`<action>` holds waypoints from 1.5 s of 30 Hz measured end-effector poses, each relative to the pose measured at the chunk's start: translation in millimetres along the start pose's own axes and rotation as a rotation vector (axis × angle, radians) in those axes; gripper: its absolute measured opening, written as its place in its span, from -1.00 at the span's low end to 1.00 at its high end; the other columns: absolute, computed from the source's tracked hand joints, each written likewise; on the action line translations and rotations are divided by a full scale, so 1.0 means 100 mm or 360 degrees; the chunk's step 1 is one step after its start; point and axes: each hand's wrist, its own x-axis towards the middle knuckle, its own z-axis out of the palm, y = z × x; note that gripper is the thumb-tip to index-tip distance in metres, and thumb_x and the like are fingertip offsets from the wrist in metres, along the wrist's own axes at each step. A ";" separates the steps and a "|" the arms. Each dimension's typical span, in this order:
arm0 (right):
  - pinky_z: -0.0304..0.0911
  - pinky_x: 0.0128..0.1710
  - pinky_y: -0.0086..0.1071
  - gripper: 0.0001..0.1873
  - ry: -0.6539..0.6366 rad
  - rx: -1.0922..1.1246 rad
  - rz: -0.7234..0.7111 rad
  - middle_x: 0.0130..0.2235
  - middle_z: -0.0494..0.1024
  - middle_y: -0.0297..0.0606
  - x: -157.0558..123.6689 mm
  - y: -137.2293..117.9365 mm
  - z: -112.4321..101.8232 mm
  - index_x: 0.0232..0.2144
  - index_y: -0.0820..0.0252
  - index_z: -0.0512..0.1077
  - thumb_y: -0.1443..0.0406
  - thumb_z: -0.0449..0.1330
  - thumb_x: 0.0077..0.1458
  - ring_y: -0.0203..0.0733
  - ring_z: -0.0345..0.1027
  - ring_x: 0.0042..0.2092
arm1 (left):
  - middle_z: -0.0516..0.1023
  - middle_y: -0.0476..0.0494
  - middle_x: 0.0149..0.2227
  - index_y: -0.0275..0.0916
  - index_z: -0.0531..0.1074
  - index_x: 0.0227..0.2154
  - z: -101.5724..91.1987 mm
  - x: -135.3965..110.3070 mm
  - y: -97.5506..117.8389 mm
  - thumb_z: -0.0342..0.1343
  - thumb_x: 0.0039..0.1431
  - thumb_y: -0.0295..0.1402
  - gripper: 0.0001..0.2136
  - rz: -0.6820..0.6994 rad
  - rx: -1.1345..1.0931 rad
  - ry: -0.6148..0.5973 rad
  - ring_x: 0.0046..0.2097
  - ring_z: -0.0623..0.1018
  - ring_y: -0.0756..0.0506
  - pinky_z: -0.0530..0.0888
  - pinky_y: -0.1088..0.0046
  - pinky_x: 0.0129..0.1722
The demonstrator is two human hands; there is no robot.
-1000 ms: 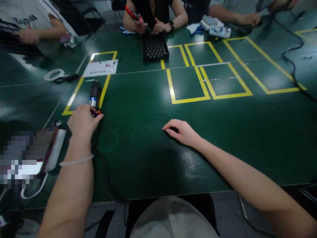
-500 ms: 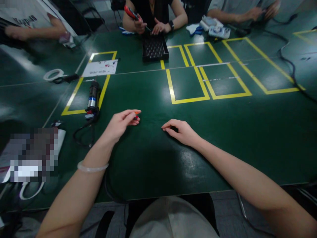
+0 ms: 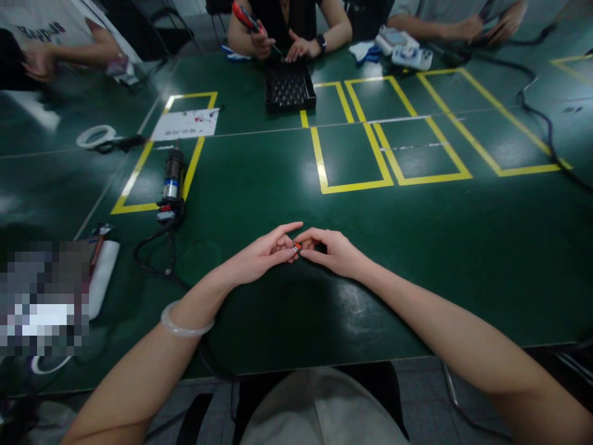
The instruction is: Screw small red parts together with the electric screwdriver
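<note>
A small orange-red piece (image 3: 297,246) with dark and pale parts sits between my fingertips, too small to name. My left hand (image 3: 264,254) pinches it between thumb and curled fingers, its index finger stretched out above. From the other side my right hand (image 3: 336,250) meets it, thumb and index fingertips closed at the piece's right side. Both hands are just above the green table (image 3: 278,321), close to its front edge. How much of the piece lies inside the fingers is hidden.
To the left lies a black and silver electric screwdriver (image 3: 172,176) with a cord. Beyond it are a labelled white sheet (image 3: 185,124) and a tape roll (image 3: 96,137). Across the table a person with a red tool (image 3: 245,17) works over a black tray (image 3: 290,93). Yellow tape outlines mark the tabletop.
My left hand has moved right and slightly nearer, bringing the small orange-red piece to my right hand's fingertips. My right hand has barely shifted.
</note>
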 end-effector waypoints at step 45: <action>0.27 -0.15 -0.30 -0.86 0.0216 -0.0414 -0.0146 -0.23 0.50 -0.26 -0.03 -0.03 -0.07 -0.23 0.17 0.39 0.39 0.22 0.11 -0.20 0.40 -0.21 | 0.49 -0.12 -0.20 -0.23 0.45 -0.20 0.04 -0.05 0.14 -0.02 0.33 -0.20 -0.76 0.0360 0.1189 0.0457 -0.14 0.47 -0.08 0.37 0.41 -0.13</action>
